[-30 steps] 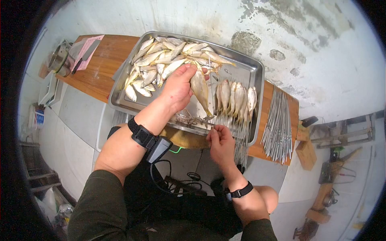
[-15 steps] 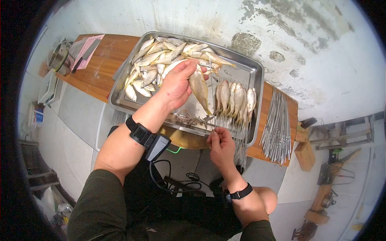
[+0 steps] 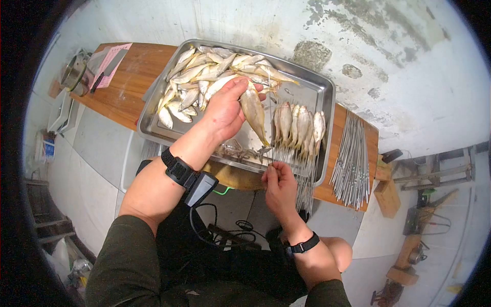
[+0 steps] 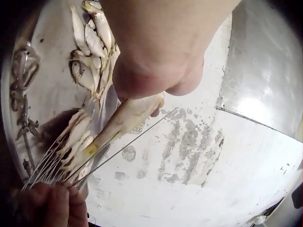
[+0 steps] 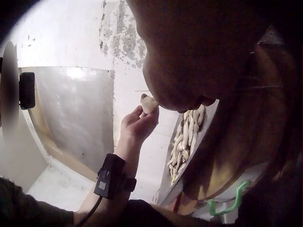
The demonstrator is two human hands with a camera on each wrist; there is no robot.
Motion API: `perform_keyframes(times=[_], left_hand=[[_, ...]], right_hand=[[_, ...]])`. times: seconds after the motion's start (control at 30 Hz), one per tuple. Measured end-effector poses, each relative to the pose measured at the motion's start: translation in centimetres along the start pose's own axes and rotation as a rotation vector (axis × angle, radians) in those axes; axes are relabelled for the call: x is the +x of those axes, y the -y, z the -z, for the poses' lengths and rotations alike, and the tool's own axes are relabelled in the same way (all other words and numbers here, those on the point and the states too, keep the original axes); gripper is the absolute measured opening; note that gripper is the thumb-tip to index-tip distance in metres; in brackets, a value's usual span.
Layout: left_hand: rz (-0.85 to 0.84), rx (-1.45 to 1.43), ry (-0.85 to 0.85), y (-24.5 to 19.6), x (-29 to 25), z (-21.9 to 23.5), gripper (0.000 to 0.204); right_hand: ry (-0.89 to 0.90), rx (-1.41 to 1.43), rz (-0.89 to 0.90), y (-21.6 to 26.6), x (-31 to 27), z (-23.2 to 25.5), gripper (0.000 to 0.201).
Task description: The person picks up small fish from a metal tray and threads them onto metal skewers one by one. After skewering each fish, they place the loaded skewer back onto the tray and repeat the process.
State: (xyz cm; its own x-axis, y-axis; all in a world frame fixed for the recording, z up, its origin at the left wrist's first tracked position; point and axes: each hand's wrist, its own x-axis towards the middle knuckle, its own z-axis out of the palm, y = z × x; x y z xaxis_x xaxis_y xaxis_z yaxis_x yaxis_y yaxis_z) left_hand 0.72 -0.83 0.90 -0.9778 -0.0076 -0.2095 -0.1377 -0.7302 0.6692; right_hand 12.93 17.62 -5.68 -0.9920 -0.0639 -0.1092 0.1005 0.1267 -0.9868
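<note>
My left hand (image 3: 228,110) holds a silvery-yellow fish (image 3: 252,110) over the steel tray (image 3: 331,117), the fish's tail pointing down toward my right hand (image 3: 280,187). At the tray's near edge the right hand pinches a thin metal skewer (image 4: 142,135). In the left wrist view this skewer slants past the fish, its tip free beyond the fish's body. Just right of the hands lies a row of fish (image 3: 302,128) on skewers, whose bare ends stick out over the rim. A heap of loose fish (image 3: 192,75) fills the tray's far left.
Dark stringy scraps (image 3: 235,148) lie by the tray's near wall. To the right, a bundle of metal skewers (image 3: 352,163) rests on the wooden table (image 3: 138,77). A cleaver (image 3: 110,66) lies on pink paper at the left, near a metal pot (image 3: 75,77). Behind stands a stained wall (image 3: 245,23).
My right hand has shifted very slightly toward the body with the skewer. The left hand keeps the fish in nearly the same place.
</note>
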Motion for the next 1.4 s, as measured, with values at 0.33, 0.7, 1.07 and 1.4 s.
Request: perform_keyframes(times=[0.33,0.7,1.07,1.4], left_hand=[[0.010,0.021,-0.023,0.1,-0.1,-0.1,0.018],[-0.021,0.015,-0.034,0.4,-0.2,-0.3,0.020],[-0.031,0.021,-0.044,0.6,-0.1,-0.3,0.021],[-0.001,0.062,0.012,1.2,0.0,-0.4,0.018]], right_hand=[[0.011,-0.033,0.031,0.3,0.3,-0.1,0.012],[0.006,-0.100,0.075,0.0,0.1,0.2,0.013],[-0.001,-0.074,0.025,0.0,0.8,-0.4,0.013],[-0.010,0.089,-0.034,1.6,1.6,-0.6,0.013]])
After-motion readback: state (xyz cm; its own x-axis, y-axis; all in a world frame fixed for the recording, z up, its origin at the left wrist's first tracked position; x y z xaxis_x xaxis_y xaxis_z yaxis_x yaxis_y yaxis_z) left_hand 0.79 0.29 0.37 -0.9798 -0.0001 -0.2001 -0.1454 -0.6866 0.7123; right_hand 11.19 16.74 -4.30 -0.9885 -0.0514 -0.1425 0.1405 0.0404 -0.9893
